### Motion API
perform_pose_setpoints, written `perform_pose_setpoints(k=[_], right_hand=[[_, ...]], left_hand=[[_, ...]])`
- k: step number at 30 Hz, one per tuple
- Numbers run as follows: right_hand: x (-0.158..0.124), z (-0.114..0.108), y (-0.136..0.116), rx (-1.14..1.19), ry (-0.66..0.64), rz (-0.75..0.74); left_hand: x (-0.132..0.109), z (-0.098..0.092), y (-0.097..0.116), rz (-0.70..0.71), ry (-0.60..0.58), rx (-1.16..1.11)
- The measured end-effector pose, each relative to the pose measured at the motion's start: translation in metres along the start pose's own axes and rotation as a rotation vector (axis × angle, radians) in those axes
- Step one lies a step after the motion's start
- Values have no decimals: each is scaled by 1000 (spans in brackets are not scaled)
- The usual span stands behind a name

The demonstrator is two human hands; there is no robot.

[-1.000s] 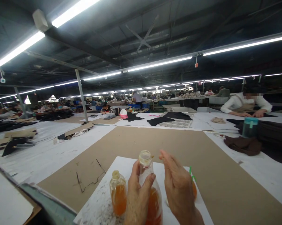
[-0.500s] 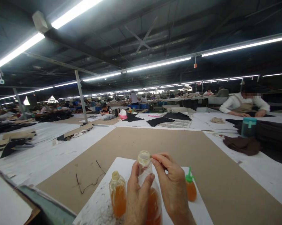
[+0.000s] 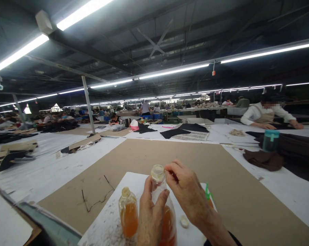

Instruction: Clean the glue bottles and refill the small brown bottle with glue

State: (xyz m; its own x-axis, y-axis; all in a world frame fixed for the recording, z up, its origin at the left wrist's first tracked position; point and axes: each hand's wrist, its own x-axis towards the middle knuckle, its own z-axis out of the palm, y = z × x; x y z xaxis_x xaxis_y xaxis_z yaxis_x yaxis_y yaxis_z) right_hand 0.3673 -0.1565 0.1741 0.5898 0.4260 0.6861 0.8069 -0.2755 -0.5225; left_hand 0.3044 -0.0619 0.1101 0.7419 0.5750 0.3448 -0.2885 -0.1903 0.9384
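My left hand (image 3: 151, 212) is wrapped round a clear plastic bottle (image 3: 169, 218) of orange liquid, held upright with its mouth uncapped. At the right side of that mouth, the fingertips of my right hand (image 3: 186, 191) are pinched together; whatever they hold is too small to make out. A second open bottle (image 3: 128, 217) with orange liquid stands just left of my left hand. Beneath my right wrist lies a small pale cap (image 3: 184, 221) on the white board (image 3: 110, 218). A squeeze bottle with a green nozzle (image 3: 207, 192) is mostly hidden behind my right forearm.
Brown paper (image 3: 164, 150) covers the table around the board, with a bent dark wire (image 3: 92, 206) on the left. Black fabric pieces (image 3: 175, 132) lie farther back. At the right are brown cloth (image 3: 263, 160), a teal-lidded jar (image 3: 270, 140) and a co-worker (image 3: 266, 116).
My right hand has turned and its wrist has swung right, uncovering the pale cap and covering much of the green-nozzled bottle. My left hand keeps its hold.
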Motion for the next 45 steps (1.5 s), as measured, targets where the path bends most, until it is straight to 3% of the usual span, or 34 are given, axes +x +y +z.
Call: perform_pose_setpoints(k=[4,8,10,12,17,22,30,45], right_hand=[[-2,5,2,204,20,96],[-6,5,9,629,-97,290],[-8,4,13,869,-141,304],[-10,2,17,946,-103,275],[-14,-1,19,547,128,270],[-22,7,13,518,140,176],[-29,12,5,436,230,65],[-40,28,8,-106,363,-258]], left_hand=[[-1,-1,2,-40,-44,-41],[-1,-4,0,-35,-37,-75],[0,-5,-1,-38,-32,-39],[2,-6,-2,-57,0,-27],[3,-4,-5,-49,25,-15],[3,-2,-2,-58,-67,21],[1,12,7,7,139,102],[0,22,1,73,177,17]])
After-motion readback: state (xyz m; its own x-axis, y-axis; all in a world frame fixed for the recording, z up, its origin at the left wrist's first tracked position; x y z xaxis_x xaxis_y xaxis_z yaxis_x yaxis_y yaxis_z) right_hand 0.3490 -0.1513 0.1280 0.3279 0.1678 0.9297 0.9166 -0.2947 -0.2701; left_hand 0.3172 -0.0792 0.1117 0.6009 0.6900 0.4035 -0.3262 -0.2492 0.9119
